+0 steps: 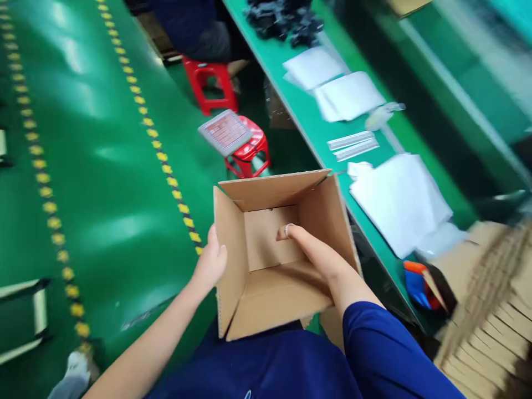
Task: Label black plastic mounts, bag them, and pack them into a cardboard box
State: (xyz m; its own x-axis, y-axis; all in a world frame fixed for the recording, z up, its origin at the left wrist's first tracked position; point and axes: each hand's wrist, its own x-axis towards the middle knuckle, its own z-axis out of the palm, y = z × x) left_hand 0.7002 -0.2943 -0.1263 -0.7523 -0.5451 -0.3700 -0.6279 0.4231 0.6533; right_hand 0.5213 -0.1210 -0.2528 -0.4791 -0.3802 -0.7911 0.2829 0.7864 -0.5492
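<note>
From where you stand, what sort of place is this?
Likely a factory packing line: a long green workbench with stacks of white sheets, a pile of flattened cartons, an open carton, and a green floor with yellow markings.

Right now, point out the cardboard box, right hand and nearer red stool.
cardboard box [270, 302], head view, inner floor flap
right hand [318, 256], head view, its back
nearer red stool [256, 145], head view, seat rim

Grn floor, 2 red stools, bench
</note>
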